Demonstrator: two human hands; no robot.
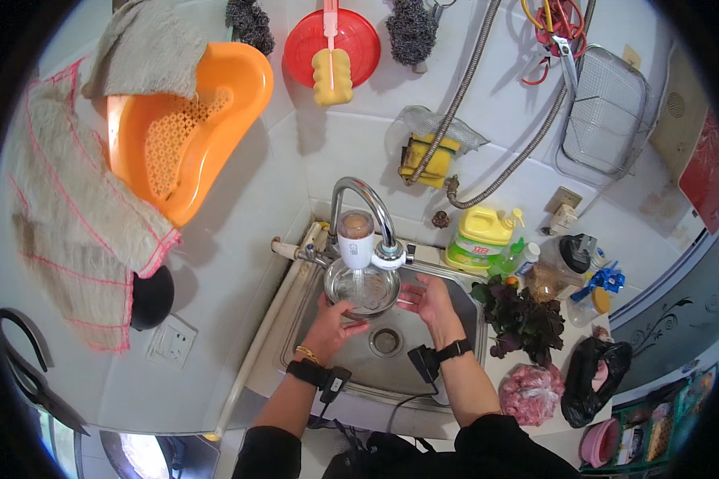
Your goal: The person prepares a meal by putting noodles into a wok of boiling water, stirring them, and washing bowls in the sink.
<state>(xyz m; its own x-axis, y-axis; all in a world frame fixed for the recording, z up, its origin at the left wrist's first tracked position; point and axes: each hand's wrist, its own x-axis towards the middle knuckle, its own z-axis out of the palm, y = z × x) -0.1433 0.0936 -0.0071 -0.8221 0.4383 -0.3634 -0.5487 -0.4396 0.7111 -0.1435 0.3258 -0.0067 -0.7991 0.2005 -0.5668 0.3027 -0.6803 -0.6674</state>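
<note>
A round metal bowl [382, 302] is under the tap with its white filter unit [356, 249], in the far part of the steel sink [339, 363]. Water falls from the filter outlet into the bowl. At the bowl's near left edge is my left hand [331, 323], its fingers apart. My right hand [430, 302] is beside the bowl's right rim, palm partly turned up and fingers spread. Whether either hand bears any of the bowl's weight cannot be seen. Both wrists carry black strapped devices.
Right of the sink are a yellow detergent jug [481, 239], dark purple leafy greens [523, 319], a bag of pink meat [531, 393] and a black plastic bag [595, 379]. An orange basin [232, 120] and cloths [80, 215] hang at left. Metal hoses [463, 104] run down the wall.
</note>
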